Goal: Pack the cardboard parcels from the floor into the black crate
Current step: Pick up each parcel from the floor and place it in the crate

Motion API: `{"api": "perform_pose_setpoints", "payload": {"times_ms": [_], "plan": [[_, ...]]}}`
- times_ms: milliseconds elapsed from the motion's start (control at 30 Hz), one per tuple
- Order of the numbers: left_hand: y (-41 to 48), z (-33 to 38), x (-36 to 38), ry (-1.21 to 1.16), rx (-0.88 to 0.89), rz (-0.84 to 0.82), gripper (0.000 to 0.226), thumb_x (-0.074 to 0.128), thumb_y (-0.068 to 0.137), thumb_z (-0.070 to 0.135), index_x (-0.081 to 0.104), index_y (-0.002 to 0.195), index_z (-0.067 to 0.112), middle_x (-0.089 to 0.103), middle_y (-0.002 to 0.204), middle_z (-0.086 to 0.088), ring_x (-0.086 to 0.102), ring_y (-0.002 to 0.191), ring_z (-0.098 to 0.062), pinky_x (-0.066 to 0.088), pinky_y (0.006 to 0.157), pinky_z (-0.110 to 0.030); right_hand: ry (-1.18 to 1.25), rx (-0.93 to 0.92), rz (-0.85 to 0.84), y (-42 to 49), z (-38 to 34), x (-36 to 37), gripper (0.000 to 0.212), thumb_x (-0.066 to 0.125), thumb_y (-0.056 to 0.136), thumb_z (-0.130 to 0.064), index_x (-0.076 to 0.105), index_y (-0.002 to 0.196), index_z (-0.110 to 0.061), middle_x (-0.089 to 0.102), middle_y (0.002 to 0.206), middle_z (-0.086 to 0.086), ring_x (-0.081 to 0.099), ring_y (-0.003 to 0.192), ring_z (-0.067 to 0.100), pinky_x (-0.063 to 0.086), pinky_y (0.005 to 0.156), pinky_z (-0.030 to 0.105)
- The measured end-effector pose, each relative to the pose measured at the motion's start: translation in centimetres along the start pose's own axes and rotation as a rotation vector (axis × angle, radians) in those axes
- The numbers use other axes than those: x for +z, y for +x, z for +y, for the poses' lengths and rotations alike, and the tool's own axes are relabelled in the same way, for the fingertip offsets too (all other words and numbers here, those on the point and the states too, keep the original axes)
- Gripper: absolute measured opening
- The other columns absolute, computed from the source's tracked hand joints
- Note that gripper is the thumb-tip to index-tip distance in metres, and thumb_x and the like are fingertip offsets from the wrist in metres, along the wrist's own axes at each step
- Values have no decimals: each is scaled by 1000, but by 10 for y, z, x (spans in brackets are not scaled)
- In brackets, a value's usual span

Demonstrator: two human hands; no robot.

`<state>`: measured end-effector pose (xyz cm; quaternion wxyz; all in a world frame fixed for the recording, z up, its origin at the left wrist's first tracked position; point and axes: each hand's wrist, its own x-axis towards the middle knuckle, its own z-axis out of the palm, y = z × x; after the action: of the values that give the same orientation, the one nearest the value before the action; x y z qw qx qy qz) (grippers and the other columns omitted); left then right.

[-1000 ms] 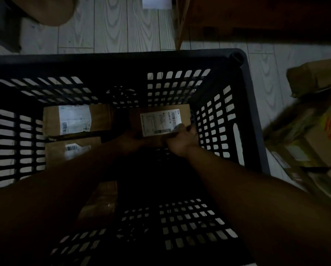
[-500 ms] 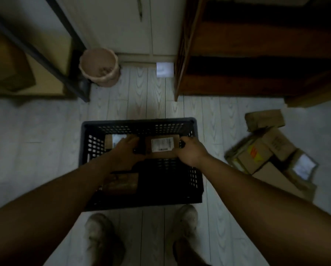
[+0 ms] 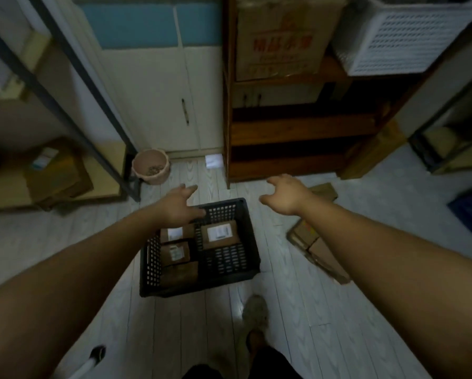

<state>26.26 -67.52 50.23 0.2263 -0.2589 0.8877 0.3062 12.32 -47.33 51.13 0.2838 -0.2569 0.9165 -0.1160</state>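
The black crate (image 3: pixel 245 272) stands on the pale floor below me. Inside it lie several cardboard parcels: one with a white label at the back right (image 3: pixel 220 234), two labelled ones along the left (image 3: pixel 176 233) (image 3: pixel 175 251), and a plain one at the front left (image 3: pixel 180 272). My left hand (image 3: pixel 180 205) hovers open over the crate's back left corner. My right hand (image 3: pixel 285 193) hangs open above the floor, right of the crate. A pile of parcels (image 3: pixel 315 248) lies on the floor to the right, partly hidden by my right forearm.
A brown wooden shelf unit (image 3: pixel 297 143) stands behind the crate, with a large carton and a white basket (image 3: pixel 401 36) on it. A pink pot (image 3: pixel 151 166) sits by the cabinet doors. A metal rack (image 3: pixel 57 170) with boxes is left. My shoe (image 3: pixel 254 314) is near the crate's front.
Both hands let go of the labelled parcel, which now rests at the crate's back right. My hands have risen out of the crate and spread apart, and my head has lifted away.
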Motion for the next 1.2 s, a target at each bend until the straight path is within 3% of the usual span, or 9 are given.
{"api": "perform_pose_setpoints", "payload": {"times_ms": [100, 200, 367, 567, 767, 933, 1200], "plan": [[-27, 39, -14, 32, 102, 34, 82, 57, 87, 45, 10, 150, 23, 2, 160, -5, 6, 147, -23, 13, 117, -36, -24, 49, 92, -48, 15, -34, 69, 53, 92, -46, 26, 150, -20, 19, 158, 7, 29, 140, 31, 34, 112, 45], [-54, 92, -23, 76, 215, 68, 78, 54, 90, 43, 10, 151, 22, 3, 160, -4, 6, 147, -23, 12, 117, -35, -75, 96, 175, -98, 42, -68, 69, 51, 92, -48, 25, 151, -21, 19, 158, 7, 25, 142, 30, 29, 115, 42], [-83, 182, -10, 132, 337, 57, 80, 55, 89, 46, 9, 150, 25, -2, 160, -5, 1, 147, -25, 11, 120, -40, -129, 211, 248, -172, 114, -109, 68, 48, 87, -57, 34, 146, -26, 31, 153, 5, 29, 139, 28, 32, 111, 40], [-111, 308, 46, 192, 448, 33, 76, 54, 90, 43, 11, 150, 26, -1, 160, -3, 0, 147, -26, 11, 119, -41, -144, 334, 308, -272, 230, -146, 66, 47, 95, -46, 25, 150, -17, 21, 157, 9, 19, 145, 25, 23, 114, 35], [-118, 408, 131, 236, 445, 17, 74, 55, 89, 44, 14, 150, 27, 2, 160, -4, 4, 147, -26, 12, 119, -44, -63, 412, 297, -334, 355, -162, 65, 50, 94, -44, 27, 150, -19, 25, 155, 9, 30, 141, 27, 29, 113, 38], [-102, 439, 163, 269, 389, -29, 75, 53, 90, 43, 13, 150, 25, 1, 160, -4, 3, 147, -27, 11, 119, -42, 42, 460, 261, -333, 420, -167, 66, 51, 93, -44, 28, 149, -18, 32, 152, 11, 36, 136, 29, 34, 109, 38], [-9, 446, 182, 238, 304, -116, 74, 53, 90, 45, 14, 150, 26, 3, 160, -3, 7, 147, -26, 13, 119, -43, 184, 439, 170, -245, 457, -152, 69, 53, 92, -44, 25, 150, -17, 24, 157, 8, 31, 140, 27, 29, 112, 35]]}}
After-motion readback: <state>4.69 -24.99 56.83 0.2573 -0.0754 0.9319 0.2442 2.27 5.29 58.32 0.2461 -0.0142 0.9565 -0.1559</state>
